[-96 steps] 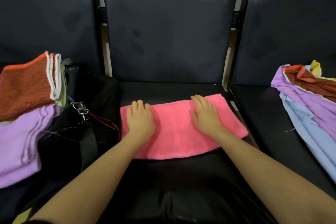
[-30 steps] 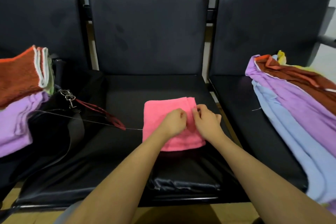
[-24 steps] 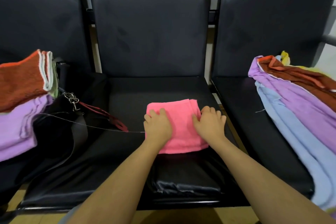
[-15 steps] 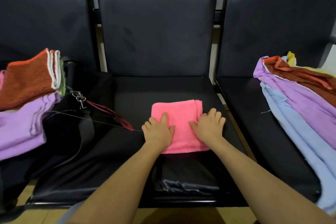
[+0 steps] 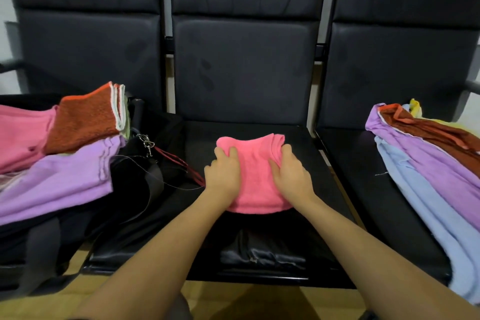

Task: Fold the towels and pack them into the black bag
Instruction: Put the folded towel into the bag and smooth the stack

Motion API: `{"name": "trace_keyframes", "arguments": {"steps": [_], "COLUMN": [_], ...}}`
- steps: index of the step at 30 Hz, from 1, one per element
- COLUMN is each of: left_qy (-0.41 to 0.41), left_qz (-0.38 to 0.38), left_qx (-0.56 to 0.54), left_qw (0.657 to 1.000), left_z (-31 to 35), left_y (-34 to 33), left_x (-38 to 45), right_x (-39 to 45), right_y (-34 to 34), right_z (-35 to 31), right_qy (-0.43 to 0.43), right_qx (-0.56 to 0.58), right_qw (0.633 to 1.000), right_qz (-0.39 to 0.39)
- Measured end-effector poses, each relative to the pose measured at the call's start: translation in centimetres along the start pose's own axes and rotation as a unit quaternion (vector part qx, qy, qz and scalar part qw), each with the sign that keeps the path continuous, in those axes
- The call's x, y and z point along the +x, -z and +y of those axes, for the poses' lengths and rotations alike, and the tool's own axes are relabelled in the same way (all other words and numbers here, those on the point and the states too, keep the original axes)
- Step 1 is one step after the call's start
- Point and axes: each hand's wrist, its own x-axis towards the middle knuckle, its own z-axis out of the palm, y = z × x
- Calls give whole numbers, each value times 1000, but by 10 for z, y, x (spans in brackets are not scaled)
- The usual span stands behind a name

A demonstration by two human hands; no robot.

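Observation:
A folded pink towel (image 5: 255,176) is lifted a little above the middle black seat, sagging between my hands. My left hand (image 5: 223,174) grips its left edge and my right hand (image 5: 291,174) grips its right edge, fingers curled round the cloth. The black bag (image 5: 135,169) lies open on the left seat, its strap and metal clip trailing toward the middle seat. Folded towels rest on the bag: a rust-red one (image 5: 83,119), a purple one (image 5: 65,179) and a pink one (image 5: 20,135).
Unfolded towels lie heaped on the right seat: purple (image 5: 428,163), light blue (image 5: 420,208), rust-red (image 5: 436,132) and a bit of yellow (image 5: 415,106). Black seat backs (image 5: 244,65) rise behind. A wooden floor (image 5: 246,301) shows below the seat edge.
My hands went from pressing flat on the folded pink towel to gripping its two sides and raising it off the seat. The view has shifted left, showing more of the folded stack.

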Motion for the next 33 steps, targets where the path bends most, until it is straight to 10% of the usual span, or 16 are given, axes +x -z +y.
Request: {"name": "trace_keyframes", "arguments": {"steps": [25,33], "left_qy": [126,162], "left_qz": [157,30], "left_qx": [28,148], "left_qw": [979,975], "left_z": [-258,-320], "left_y": [151,114], "left_x": [-44,-35], "right_x": [-2,-7], "right_y": [-78,-136], "right_z": [-293,-307], "right_qy": [163,129], "right_qx": [231,5], "right_qw": [958,983], "right_qz": [-42,-128]}}
